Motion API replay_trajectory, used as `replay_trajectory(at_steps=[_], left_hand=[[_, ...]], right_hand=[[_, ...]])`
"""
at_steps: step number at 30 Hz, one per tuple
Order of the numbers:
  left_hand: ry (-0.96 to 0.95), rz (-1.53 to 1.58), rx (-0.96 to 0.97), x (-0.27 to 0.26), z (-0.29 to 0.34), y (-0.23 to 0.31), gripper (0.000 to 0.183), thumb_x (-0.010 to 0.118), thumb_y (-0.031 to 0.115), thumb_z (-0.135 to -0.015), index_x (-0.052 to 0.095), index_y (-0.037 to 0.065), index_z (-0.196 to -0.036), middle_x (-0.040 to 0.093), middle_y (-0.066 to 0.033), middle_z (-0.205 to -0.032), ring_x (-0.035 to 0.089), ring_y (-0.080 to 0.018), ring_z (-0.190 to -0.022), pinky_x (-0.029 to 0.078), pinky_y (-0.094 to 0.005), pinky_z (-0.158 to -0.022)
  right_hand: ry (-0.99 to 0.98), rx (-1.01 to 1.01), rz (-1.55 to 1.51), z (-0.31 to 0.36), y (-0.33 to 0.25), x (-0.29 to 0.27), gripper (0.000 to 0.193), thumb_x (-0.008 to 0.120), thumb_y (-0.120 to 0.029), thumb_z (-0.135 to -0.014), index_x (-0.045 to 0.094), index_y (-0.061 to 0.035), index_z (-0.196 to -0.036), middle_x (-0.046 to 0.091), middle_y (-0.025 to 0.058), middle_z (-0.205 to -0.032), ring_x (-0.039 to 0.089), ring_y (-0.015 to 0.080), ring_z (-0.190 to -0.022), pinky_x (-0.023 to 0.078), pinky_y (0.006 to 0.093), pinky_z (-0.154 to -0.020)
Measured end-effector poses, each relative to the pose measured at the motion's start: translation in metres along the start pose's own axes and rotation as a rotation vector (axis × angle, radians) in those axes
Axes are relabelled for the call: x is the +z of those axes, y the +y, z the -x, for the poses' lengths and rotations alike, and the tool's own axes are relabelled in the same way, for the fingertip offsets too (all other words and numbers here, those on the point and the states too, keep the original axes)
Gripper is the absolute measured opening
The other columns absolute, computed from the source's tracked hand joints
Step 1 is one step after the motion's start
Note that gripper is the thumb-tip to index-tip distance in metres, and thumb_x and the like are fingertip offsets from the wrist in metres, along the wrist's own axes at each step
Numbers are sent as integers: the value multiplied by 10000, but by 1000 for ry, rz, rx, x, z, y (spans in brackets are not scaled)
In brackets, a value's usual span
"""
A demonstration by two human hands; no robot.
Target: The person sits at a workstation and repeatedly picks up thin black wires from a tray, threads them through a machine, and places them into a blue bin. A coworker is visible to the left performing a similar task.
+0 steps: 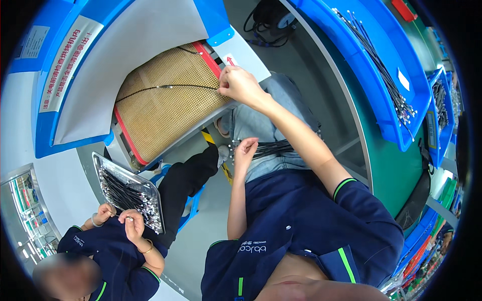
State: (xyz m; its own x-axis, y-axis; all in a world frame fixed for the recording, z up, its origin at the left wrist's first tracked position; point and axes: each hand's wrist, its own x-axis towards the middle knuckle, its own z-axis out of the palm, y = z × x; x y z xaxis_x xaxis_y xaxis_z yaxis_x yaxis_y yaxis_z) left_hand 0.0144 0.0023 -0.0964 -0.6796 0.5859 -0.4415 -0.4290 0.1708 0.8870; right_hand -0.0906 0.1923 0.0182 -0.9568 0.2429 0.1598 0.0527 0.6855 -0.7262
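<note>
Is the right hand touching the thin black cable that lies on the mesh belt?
Touching. In the head view the right hand pinches the end of the thin black cable, which runs straight from its fingertips across the mesh belt.

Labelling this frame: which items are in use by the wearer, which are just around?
In use:
- right hand laying black cable on mesh belt
- left hand holding cable bundle

Around:
- co-worker's metal tray
- blue bin of cables
</note>
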Motion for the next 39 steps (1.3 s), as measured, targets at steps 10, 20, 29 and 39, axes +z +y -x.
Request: replay_trajectory(at_steps=[10,20,29,39], left_hand=[[-10,-29,17,1,-1,-6,180,580,16,-894,613,-7,-1069,660,-78,-1052,612,-130,-981,452,-245,-887],[-25,-28,23,-1,-3,-10,165,561,12,-901,611,-8,-1057,658,-82,-1048,607,-131,-977,448,-254,-890],[-31,-62,16,-1,-3,-5,171,565,32,-910,613,-8,-1069,659,-82,-1053,605,-127,-980,447,-251,-885],[-17,-31,63,-2,-1,0,163,588,70,-915,629,0,-1055,661,-56,-1027,597,-111,-971,436,-245,-887]], right_hand=[[58,75,-16,-50,-3,34,130,701,-138,-679,676,-15,-710,631,110,-891,621,269,-832,494,384,-747],[118,86,45,-55,-3,51,117,692,-120,-672,674,-7,-697,641,150,-888,634,311,-802,501,414,-723],[120,50,-108,-46,-7,20,197,697,-189,-743,689,0,-797,642,176,-845,631,318,-774,491,397,-710],[-110,222,-181,78,42,-71,212,674,-221,-811,689,-18,-869,649,106,-790,610,200,-689,475,314,-640]])
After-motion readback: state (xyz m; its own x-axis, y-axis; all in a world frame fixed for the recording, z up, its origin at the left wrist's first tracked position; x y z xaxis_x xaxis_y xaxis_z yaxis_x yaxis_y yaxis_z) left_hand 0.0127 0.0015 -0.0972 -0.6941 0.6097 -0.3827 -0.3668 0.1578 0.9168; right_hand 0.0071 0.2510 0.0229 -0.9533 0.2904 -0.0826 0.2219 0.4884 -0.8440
